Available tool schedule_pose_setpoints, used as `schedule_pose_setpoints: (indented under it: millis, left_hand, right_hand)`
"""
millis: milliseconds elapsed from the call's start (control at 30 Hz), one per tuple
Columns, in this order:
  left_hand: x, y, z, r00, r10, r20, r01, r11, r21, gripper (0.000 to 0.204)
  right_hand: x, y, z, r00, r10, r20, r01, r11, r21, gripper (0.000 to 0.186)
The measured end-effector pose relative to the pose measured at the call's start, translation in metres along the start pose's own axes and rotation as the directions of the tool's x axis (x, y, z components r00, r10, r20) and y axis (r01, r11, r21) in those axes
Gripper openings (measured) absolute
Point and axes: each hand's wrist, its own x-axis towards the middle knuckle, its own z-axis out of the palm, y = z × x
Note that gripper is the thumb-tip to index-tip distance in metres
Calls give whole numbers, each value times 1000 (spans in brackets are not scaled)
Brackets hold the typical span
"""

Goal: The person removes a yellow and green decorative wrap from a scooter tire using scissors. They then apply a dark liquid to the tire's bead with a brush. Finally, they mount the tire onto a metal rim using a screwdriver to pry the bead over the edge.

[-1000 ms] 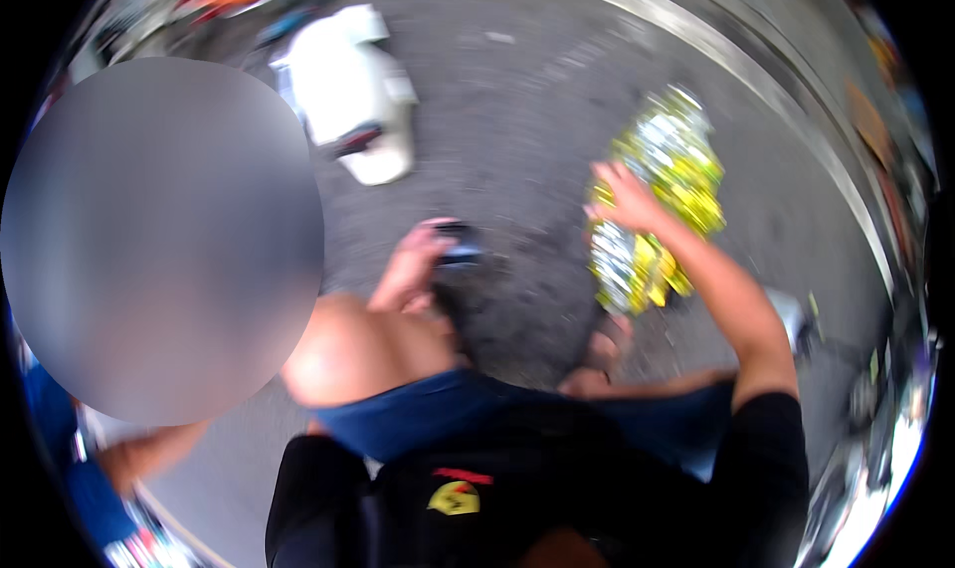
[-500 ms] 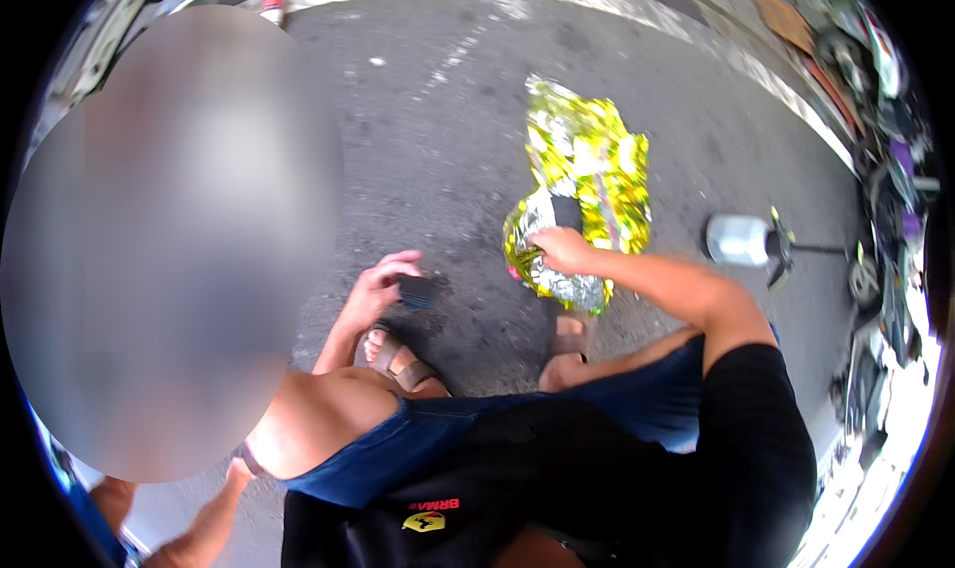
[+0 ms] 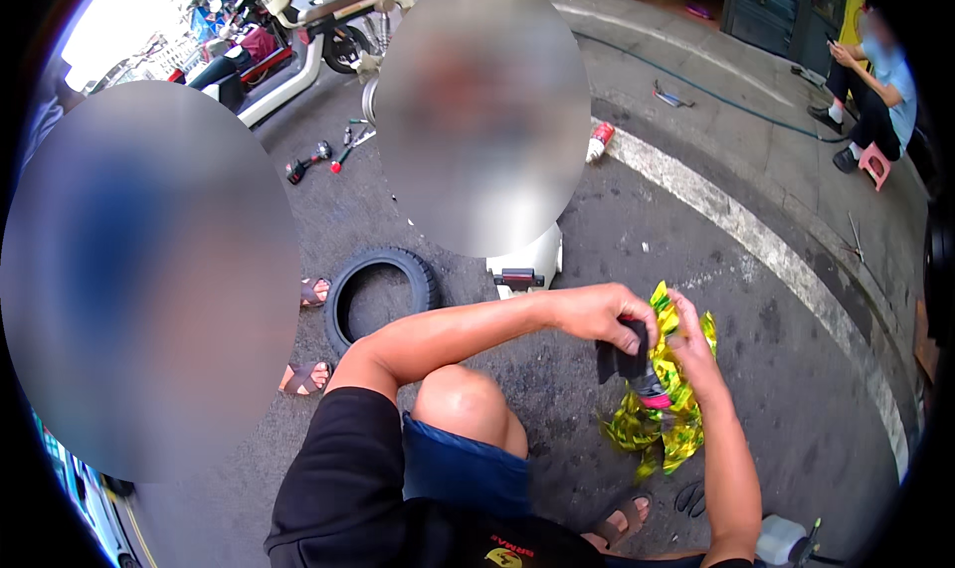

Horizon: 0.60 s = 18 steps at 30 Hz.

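Note:
My left hand [image 3: 612, 321] is closed on a dark, flat piece [image 3: 617, 361] at the left of a crinkled yellow foil wrap [image 3: 668, 429]. My right hand [image 3: 694, 341] has its bent fingers on the upper part of the same wrap. A dark item with a pink band [image 3: 655, 399] shows partly inside the foil, below my hands. My forearms reach over my bent knee and sandalled foot.
A loose black tyre [image 3: 428, 294], a white part [image 3: 522, 245], tools [image 3: 308, 162], a red-white can [image 3: 600, 140] and scooters [image 3: 308, 61] lie or stand around. A seated person [image 3: 885, 100] on a pink stool, a blurred person at left, and a hose [image 3: 716, 100] along the pavement also show.
The view has swung to show more of the street and tools. My left hand has moved from low on the left to the foil; my right hand has shifted up along it.

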Motion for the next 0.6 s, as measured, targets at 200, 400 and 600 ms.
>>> schedule_pose_setpoints:
  millis: [200, 400, 600]
  left_hand:
    - [33, 64, -16, 911, 131, -390, -1, 949, 316, 25]
    - [22, 67, -21, 792, 149, -592, 389, 625, 677, 22]
    - [8, 49, 32, 860, -204, -467, 509, 371, 776, 22]
  right_hand:
    - [-22, -14, 15, 911, -86, 403, -272, 608, 746, 80]
    - [-11, -36, 24, 914, 282, 292, -392, 801, 452, 48]
    - [-26, -83, 3, 916, -136, 377, 371, 640, -673, 29]
